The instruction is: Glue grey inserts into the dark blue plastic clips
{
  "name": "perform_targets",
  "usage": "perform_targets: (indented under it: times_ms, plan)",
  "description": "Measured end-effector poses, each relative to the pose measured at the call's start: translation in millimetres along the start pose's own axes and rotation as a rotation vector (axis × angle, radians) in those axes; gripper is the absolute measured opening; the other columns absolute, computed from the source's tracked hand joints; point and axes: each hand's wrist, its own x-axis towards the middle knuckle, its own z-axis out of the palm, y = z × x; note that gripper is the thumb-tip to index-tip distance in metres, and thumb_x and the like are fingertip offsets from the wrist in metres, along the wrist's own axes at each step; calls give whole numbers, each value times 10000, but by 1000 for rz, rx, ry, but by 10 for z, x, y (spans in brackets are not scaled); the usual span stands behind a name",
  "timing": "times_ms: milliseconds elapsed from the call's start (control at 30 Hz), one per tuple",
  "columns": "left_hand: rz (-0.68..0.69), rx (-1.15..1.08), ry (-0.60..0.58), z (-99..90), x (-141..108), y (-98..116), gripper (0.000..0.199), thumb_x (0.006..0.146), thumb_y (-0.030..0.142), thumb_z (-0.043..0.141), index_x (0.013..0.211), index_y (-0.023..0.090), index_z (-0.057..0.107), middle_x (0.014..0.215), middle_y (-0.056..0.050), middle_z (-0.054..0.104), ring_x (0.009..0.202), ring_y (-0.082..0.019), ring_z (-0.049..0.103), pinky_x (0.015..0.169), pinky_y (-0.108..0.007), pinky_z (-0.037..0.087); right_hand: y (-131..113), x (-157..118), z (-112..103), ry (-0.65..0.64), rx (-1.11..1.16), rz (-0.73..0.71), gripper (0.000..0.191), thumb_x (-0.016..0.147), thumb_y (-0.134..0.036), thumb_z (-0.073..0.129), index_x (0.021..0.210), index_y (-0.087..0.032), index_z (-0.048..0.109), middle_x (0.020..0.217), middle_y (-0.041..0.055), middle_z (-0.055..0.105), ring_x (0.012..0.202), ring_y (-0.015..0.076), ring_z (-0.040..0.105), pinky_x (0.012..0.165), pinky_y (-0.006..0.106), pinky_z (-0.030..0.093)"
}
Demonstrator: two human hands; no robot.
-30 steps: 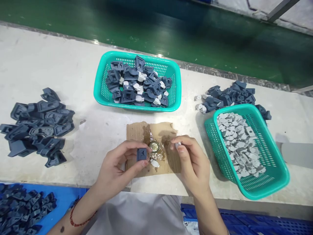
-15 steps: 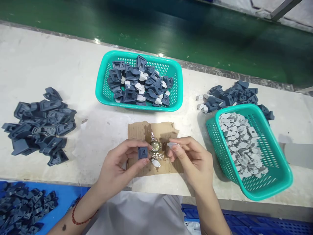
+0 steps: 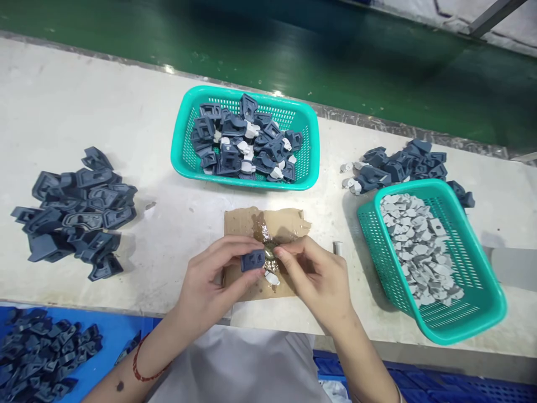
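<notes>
My left hand [image 3: 213,277] pinches a dark blue-grey plastic part [image 3: 252,260] between thumb and fingertips, over a piece of brown cardboard [image 3: 239,221]. Close to its right side, my right hand [image 3: 316,274] has thumb and index finger pressed together; whatever they hold is hidden. Between the fingertips a round, shiny metal piece [image 3: 269,253] shows in part, on the wet cardboard. A small white piece [image 3: 272,278] lies on the cardboard just below.
A green basket [image 3: 245,183] of dark and white parts stands behind. Another green basket [image 3: 472,333] at right holds white pieces. Dark parts form a pile [image 3: 79,207] at left and another [image 3: 403,165] at back right. A small grey-white cylinder [image 3: 338,248] stands near my right hand.
My right hand has moved left, up to the dark part and over the metal piece. The dark part has turned in my left hand. The white piece in my right fingers is now hidden.
</notes>
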Motion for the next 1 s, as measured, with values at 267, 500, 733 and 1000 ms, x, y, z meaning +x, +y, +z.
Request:
perform_targets:
  times_ms: [267, 500, 733, 1000]
  plan:
    - [40, 41, -18, 8, -12, -24, 245, 895, 110, 746, 1103, 236, 719, 1104, -40, 747, 1043, -149, 708, 875, -221, 597, 12, -22, 22, 4, -24, -54, 170, 990, -187, 632, 822, -194, 605, 688, -45, 631, 567, 73, 550, 571, 191, 436]
    - [73, 66, -39, 4, -1, -30, 228, 896, 117, 748, 1099, 215, 720, 1074, -41, 741, 981, -127, 709, 851, -190, 574, -123, 26, -16, 163, 446, 185, 211, 935, -235, 710, 744, -204, 625, 565, -60, 616, 467, 72, 521, 456, 171, 407]
    - [75, 88, -53, 0, 8, -11, 235, 894, 125, 754, 1112, 209, 731, 1049, -39, 738, 924, -119, 712, 808, -180, 573, -214, 76, 55, 79, 592, 209, 213, 941, -244, 710, 748, -201, 630, 566, -58, 618, 472, 61, 512, 468, 163, 405]
    - [113, 163, -79, -5, -19, -15, 206, 931, 116, 702, 1126, 181, 691, 1061, -63, 717, 909, -127, 711, 750, -180, 565, -207, 32, 70, 1, 385, 165, 230, 963, -270, 661, 752, -201, 601, 604, -47, 579, 529, 86, 507, 502, 201, 412]
